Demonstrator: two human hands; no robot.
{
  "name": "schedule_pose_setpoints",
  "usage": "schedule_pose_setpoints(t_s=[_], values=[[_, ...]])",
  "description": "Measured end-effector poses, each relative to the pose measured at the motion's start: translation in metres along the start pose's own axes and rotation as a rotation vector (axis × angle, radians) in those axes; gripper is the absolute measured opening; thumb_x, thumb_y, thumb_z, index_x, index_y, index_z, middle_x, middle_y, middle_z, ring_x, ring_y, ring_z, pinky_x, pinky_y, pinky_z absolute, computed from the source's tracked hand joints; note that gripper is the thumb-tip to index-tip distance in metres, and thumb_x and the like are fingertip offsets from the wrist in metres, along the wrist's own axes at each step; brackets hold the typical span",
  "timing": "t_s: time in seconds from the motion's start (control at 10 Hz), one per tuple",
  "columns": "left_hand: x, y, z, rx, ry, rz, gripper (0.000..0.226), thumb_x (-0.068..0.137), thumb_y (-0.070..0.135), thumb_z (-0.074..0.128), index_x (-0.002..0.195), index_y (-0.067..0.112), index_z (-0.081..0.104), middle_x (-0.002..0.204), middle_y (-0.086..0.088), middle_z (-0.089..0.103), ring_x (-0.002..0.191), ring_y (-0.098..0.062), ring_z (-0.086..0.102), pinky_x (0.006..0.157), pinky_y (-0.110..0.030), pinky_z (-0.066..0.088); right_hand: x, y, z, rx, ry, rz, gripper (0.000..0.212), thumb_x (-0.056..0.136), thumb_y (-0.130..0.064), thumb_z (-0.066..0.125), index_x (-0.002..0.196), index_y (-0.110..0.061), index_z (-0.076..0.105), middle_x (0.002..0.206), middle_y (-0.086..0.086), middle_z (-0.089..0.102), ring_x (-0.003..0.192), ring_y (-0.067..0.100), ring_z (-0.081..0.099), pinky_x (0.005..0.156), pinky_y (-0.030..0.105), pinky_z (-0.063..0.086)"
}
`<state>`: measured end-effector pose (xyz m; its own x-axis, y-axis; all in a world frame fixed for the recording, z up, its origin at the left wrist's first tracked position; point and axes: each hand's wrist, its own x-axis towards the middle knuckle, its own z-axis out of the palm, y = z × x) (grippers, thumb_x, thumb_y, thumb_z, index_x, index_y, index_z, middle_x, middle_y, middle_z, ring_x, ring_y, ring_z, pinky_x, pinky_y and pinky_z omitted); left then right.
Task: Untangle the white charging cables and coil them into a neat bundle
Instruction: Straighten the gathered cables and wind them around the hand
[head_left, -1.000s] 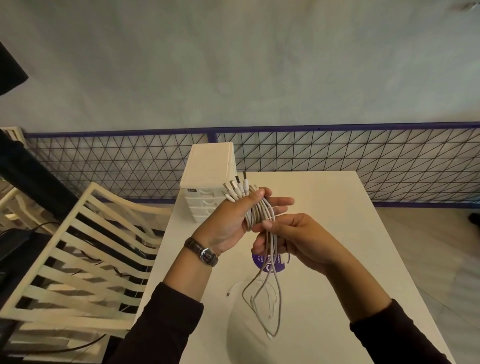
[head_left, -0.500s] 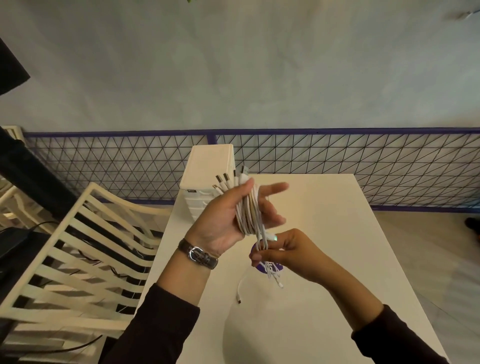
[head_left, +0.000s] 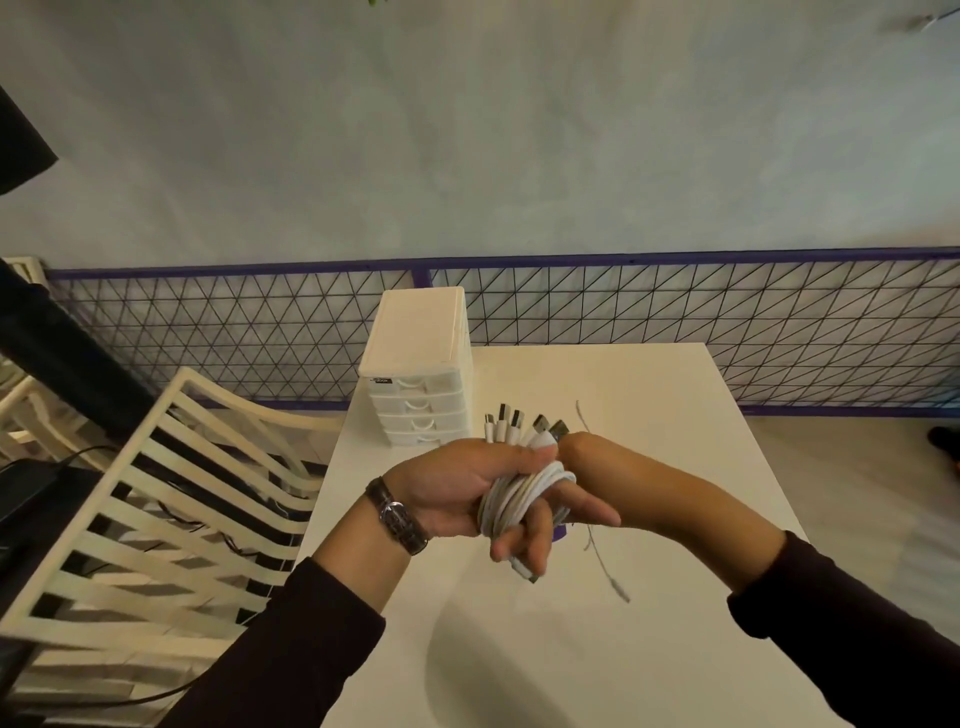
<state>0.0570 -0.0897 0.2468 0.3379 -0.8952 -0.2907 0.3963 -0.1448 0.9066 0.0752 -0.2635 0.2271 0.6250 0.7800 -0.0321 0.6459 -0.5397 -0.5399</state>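
Cables (head_left: 519, 499) wound white round your left hand (head_left: 452, 483), thumb clamping them, plugs upward; right hand (head_left: 587, 457) fingers hidden, grip untellable; drawer box (head_left: 415, 364) closed.

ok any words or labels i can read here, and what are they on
Dark label on the top drawer of the drawer box: too blurred to read.
Face of the watch: too small to read.
No print visible on the cables.
Nothing legible anywhere.

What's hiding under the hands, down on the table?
Only something purple peeks out on the white table below the left hand. That hand and the coiled cables cover the rest, so I can't tell what it is.
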Motion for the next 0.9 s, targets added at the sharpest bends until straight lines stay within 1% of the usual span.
schedule_pose_setpoints(t_s=[0.1, 0.2, 0.3, 0.4, 0.5, 0.6, 0.7, 0.8, 0.9], values=[[0.004, 0.004, 0.009, 0.060, -0.081, -0.137, 0.061, 0.097, 0.032, 0.017, 0.131, -0.017, 0.032, 0.077, 0.005, 0.074, 0.049, -0.002, 0.063, 0.060, -0.015, 0.051, 0.004, 0.003, -0.003, 0.105, -0.134, 0.117, 0.008, 0.079, -0.008, 0.069, 0.074, -0.010, 0.063, 0.063, -0.007, 0.053, 0.059, 0.011, 0.048, 0.059, 0.022, 0.045], [0.011, 0.001, 0.018, 0.177, -0.071, -0.322, 0.041, 0.101, 0.023, 0.025, 0.122, -0.009, 0.042, 0.084, 0.010, 0.074, 0.054, -0.004, 0.064, 0.067, -0.021, 0.055, 0.006, 0.009, -0.007, 0.097, -0.252, 0.150, 0.004, 0.080, -0.006, 0.065, 0.082, -0.009, 0.066, 0.071, 0.000, 0.064, 0.064, 0.019, 0.056, 0.062, 0.026, 0.047], [0.018, -0.010, 0.026, 0.448, -0.023, -0.499, 0.033, 0.099, 0.033, 0.035, 0.106, 0.008, 0.056, 0.108, -0.022, 0.068, 0.061, -0.013, 0.065, 0.089, -0.026, 0.047, 0.007, 0.012, -0.010, 0.178, -0.286, 0.186, 0.015, 0.089, -0.026, 0.062, 0.095, -0.017, 0.072, 0.081, -0.013, 0.067, 0.072, 0.004, 0.061, 0.069, 0.016, 0.046], [0.026, -0.018, 0.039, 0.779, 0.086, -0.652, 0.034, 0.099, 0.038, 0.033, 0.073, 0.019, 0.046, 0.107, -0.019, 0.069, 0.061, -0.017, 0.066, 0.086, -0.026, 0.042, 0.008, 0.014, -0.012, 0.223, -0.217, 0.250, 0.020, 0.089, -0.035, 0.061, 0.070, -0.033, 0.064, 0.066, -0.011, 0.062, 0.059, 0.004, 0.055, 0.062, 0.017, 0.043], [0.026, -0.027, 0.048, 1.342, 0.276, -0.640, 0.040, 0.099, 0.035, 0.032, 0.079, 0.010, 0.057, 0.102, -0.017, 0.069, 0.080, -0.022, 0.062, 0.077, -0.025, 0.038, 0.004, 0.015, -0.019, 0.298, -0.255, 0.242, 0.017, 0.086, -0.029, 0.066, 0.070, -0.026, 0.063, 0.064, -0.002, 0.063, 0.050, 0.003, 0.053, 0.061, 0.018, 0.045], [0.023, -0.036, 0.051, 1.610, 0.375, -0.608, 0.032, 0.098, 0.018, 0.036, 0.111, -0.001, 0.057, 0.112, -0.016, 0.060, 0.091, -0.026, 0.051, 0.077, -0.024, 0.039, 0.000, 0.013, -0.025, 0.350, -0.317, 0.243, 0.009, 0.088, -0.023, 0.063, 0.082, -0.018, 0.066, 0.072, 0.000, 0.070, 0.048, 0.005, 0.050, 0.058, 0.014, 0.044], [0.021, -0.033, 0.056, 1.620, 0.555, -0.609, 0.025, 0.092, 0.008, 0.039, 0.106, 0.000, 0.058, 0.106, -0.014, 0.063, 0.076, -0.018, 0.041, 0.063, -0.022, 0.038, -0.003, 0.011, -0.027, 0.363, -0.326, 0.229, 0.011, 0.090, -0.021, 0.061, 0.090, -0.013, 0.069, 0.074, 0.000, 0.071, 0.050, 0.008, 0.049, 0.058, 0.013, 0.043], [0.019, -0.031, 0.047, 1.569, 0.759, -0.478, 0.031, 0.093, 0.006, 0.038, 0.116, -0.011, 0.050, 0.112, -0.018, 0.061, 0.079, -0.023, 0.045, 0.068, -0.019, 0.037, -0.007, 0.013, -0.028, 0.342, -0.205, 0.219, 0.013, 0.090, -0.018, 0.062, 0.096, -0.014, 0.073, 0.060, -0.008, 0.064, 0.048, 0.004, 0.049, 0.056, 0.016, 0.043], [0.017, -0.038, 0.034, 1.434, 0.918, -0.290, 0.030, 0.090, 0.007, 0.045, 0.109, -0.015, 0.049, 0.101, -0.022, 0.063, 0.073, -0.024, 0.049, 0.070, -0.028, 0.040, -0.010, 0.010, -0.026, 0.131, 0.067, 0.109, 0.018, 0.089, -0.015, 0.062, 0.104, -0.014, 0.072, 0.064, -0.017, 0.060, 0.056, 0.002, 0.055, 0.058, 0.014, 0.043]])
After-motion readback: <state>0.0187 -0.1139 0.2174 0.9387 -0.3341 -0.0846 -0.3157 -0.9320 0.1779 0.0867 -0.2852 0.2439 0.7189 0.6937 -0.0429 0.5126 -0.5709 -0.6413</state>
